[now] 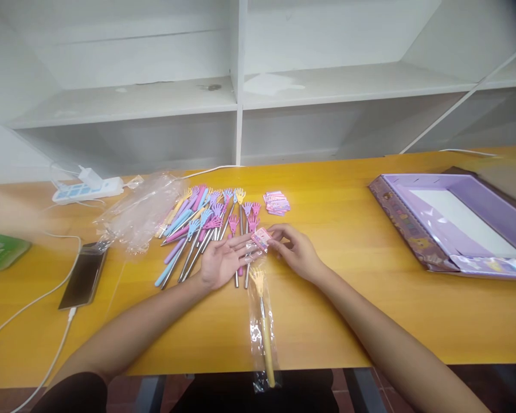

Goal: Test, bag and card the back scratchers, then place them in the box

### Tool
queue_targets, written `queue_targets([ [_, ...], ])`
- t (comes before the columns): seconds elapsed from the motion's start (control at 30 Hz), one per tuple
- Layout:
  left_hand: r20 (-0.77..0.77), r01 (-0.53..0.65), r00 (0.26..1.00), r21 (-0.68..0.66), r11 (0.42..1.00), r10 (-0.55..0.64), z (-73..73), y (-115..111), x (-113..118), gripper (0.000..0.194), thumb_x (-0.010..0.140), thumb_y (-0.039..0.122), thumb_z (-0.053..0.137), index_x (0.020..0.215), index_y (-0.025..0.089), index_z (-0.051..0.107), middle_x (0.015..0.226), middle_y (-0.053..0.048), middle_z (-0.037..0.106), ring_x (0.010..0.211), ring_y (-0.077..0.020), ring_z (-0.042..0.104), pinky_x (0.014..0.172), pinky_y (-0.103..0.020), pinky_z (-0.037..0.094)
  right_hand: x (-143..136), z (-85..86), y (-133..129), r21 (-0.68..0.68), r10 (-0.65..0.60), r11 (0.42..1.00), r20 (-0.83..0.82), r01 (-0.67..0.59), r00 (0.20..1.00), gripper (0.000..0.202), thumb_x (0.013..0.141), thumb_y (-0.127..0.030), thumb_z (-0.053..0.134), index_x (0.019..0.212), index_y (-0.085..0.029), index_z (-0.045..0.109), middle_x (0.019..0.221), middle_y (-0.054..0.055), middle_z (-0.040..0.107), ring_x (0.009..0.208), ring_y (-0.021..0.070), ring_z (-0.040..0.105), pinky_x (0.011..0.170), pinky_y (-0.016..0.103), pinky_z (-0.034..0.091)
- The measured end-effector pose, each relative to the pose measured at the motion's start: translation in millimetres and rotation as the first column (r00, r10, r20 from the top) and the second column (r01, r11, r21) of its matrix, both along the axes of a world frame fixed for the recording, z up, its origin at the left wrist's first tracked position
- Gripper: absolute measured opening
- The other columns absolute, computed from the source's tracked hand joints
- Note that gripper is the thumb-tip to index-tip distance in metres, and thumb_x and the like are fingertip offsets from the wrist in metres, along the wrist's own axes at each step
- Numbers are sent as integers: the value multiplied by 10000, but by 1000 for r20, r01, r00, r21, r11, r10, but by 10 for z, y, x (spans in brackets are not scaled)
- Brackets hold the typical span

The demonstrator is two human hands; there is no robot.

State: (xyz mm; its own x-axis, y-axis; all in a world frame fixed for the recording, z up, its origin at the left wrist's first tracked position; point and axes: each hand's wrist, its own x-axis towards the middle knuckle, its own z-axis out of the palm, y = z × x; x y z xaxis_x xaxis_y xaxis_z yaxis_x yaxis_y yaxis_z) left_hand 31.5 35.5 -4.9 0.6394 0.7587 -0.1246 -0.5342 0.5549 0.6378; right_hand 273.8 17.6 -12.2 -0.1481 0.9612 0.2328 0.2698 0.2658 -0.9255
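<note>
Head view, and we sweep from the left edge: a green object (0,249) peeks in at the left, half cut off. Far left on the yellow table (370,287) sits a white power strip (88,188) with a plug in it, its cables trailing toward the near edge. Just right of that, a dark phone (83,275) lies flat with a white cable at its near end. Next, a crumpled heap of clear plastic bags (140,209), touching the left side of the big pile of back scratchers (206,221), pink, blue, purple and yellow claw heads fanned toward the far side, metal shafts pointing near.

Now the left hand (221,261): palm up, fingers stretched out and loosely apart, resting over the near ends of the shafts, fingertips meeting a small pink card (261,238). The right hand (296,249) comes in from the right, thumb and fingers pinched together on that same card, right at the mouth of a clear sleeve (262,321). Inside the sleeve lies a yellow back scratcher (264,327), head far, handle hanging over the near table edge.

Just beyond the hands, a small stack of pink cards (276,202). Well right, an open purple box (456,223) with a white floor. Behind everything, white shelves (241,97).
</note>
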Motion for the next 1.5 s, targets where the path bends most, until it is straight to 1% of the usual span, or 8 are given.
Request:
queue_targets([
  [0.27,-22,30,999,-17,999,-30,9,-5,6,639,901,517,510,1311,72,717,1409,-228,675,1438,-424,528,1214,-648,382,57,120,-20,241,61,963,258,-125,964,287,1078,-333,569,1280,-330,772,909,54,622,805,204,614,709,353,530],
  [0.6,-31,11,999,-16,1000,-11,6,-14,-2,635,901,500,487,1348,104,704,1433,-201,665,1427,-402,533,1171,-620,435,62,109,-58,225,117,954,324,-197,939,444,1079,-313,557,1516,-364,606,921,33,500,786,197,553,735,369,517],
  [0.87,-48,2,999,53,999,1,39,-27,10,628,918,503,473,1365,122,693,1523,-192,609,1483,-408,473,1159,-634,440,29,147,-88,155,227,943,346,-294,911,387,1081,-326,536,1446,-344,665,869,24,516,726,187,536,688,354,503],
  [1.07,-63,16,998,80,997,-11,46,-23,17,600,922,499,504,1371,155,704,1518,-175,618,1465,-417,491,1130,-650,468,-4,87,-69,29,-17,999,55,15,998,374,1024,-437,645,1368,-290,638,999,43,615,733,162,572,645,313,532],
  [1.17,-92,34,996,142,989,-21,28,-29,25,579,935,516,542,1384,186,702,1509,-171,622,1423,-415,533,1089,-634,509,-72,32,-59,-156,9,987,-117,-28,993,507,921,-490,773,1342,-256,616,958,15,658,638,124,560,583,282,533],
  [1.27,-195,5,980,241,970,44,-18,-58,36,553,958,462,644,1474,263,623,1533,-150,602,1288,-346,646,994,-526,581,-141,-2,-62,-225,-32,974,-230,-22,973,455,877,-519,810,1196,-230,661,814,-22,629,591,119,558,523,263,517],
  [1.4,-382,-46,902,374,926,200,-99,-100,36,802,898,363,810,1610,303,445,1336,-131,726,911,-190,733,731,-286,580,-171,-6,-80,-226,-26,973,-294,-43,955,408,886,-526,802,1139,-230,678,777,-34,618,549,115,574,500,268,530],
  [1.5,-459,-31,863,370,928,212,-136,-103,19,801,886,385,827,1589,252,468,1090,-89,793,750,-157,713,655,-254,553,-167,-2,-93,-155,19,986,-259,-61,966,321,937,-505,758,1114,-239,726,816,-13,625,554,116,589,540,289,554],
])
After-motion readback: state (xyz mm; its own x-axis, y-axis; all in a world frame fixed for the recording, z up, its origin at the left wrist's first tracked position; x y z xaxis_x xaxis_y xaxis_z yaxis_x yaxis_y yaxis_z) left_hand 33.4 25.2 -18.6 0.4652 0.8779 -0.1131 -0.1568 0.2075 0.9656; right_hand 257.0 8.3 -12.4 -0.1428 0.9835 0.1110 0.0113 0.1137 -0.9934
